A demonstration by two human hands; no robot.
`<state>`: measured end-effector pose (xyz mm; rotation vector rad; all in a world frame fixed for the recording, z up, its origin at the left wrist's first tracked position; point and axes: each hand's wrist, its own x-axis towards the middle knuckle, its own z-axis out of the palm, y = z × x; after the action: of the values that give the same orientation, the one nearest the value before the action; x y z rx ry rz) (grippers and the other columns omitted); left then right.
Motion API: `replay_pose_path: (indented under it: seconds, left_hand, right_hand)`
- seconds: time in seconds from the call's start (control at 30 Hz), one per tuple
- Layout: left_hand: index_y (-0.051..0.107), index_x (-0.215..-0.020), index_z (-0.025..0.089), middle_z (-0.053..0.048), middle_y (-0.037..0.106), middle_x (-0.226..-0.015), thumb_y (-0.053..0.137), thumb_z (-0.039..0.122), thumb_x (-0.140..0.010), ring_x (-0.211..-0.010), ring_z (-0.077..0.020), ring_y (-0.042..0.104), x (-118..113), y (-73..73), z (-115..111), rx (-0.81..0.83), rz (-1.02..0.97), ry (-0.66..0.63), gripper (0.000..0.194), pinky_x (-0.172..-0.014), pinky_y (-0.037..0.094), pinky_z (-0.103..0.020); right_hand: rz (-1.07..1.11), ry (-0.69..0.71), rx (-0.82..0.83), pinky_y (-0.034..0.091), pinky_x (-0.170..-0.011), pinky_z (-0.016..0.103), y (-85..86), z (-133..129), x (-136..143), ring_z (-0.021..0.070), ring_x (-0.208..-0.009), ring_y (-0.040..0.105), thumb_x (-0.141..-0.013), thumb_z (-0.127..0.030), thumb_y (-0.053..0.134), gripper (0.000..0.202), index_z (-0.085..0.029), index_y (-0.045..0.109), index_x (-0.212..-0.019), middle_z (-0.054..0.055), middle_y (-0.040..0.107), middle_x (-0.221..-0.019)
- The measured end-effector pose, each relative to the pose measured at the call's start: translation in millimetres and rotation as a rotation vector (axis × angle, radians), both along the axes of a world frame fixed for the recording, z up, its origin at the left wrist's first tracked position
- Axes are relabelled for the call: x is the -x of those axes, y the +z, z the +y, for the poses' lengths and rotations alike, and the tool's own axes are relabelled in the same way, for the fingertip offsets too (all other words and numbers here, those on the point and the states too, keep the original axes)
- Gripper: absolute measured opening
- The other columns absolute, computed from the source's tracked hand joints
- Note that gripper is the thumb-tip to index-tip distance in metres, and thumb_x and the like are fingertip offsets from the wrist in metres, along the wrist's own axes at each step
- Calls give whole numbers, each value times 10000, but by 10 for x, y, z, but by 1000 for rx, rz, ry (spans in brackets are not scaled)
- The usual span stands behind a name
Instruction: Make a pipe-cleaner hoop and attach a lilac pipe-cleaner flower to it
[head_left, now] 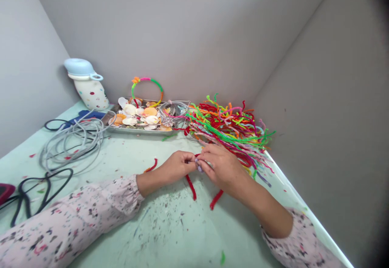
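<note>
Near the middle of the table, my left hand (176,166) and my right hand (223,168) meet with fingertips pinched together. Between them shows a small bit of lavender pipe cleaner (199,166), its shape mostly hidden by the fingers. A red pipe cleaner (191,187) runs from the pinch, one end hanging below my left fingers. Another red end (216,200) sticks out under my right hand; whether it belongs to the same piece I cannot tell. Just behind my right hand lies a big pile of coloured pipe cleaners (231,126).
A metal tray (142,131) of seashells stands at the back, with a coloured pipe-cleaner ring (162,87) upright on it. Left are a coiled grey cable (73,146), a black cord (45,179) and a white bottle (91,91) with blue lid. Grey walls (170,28) enclose the table (170,227).
</note>
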<state>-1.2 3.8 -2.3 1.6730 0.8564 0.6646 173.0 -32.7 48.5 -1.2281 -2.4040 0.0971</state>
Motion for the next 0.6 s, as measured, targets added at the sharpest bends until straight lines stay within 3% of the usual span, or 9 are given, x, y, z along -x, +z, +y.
replay_pose_path:
  seconds: [0.47,0.6]
  left_hand:
    - [521,-637,146,56,384,-584,523,306,-746,-563,-85,307,4,-8,-17,-13,34,4,193,-546,251,-215]
    - [510,-631,153,57,370,-577,518,293,-738,-556,-86,301,-4,-3,-23,-16,44,7,176,-539,246,-215]
  right_hand:
    - [-49,-93,131,447,-780,289,46,-36,50,172,-849,595,-883,-173,534,168,-183,692,-827,60,647,-881]
    - [-69,-106,103,436,-768,290,25,-44,56,177,-855,589,-879,-174,531,164,-184,690,-842,61,643,-881]
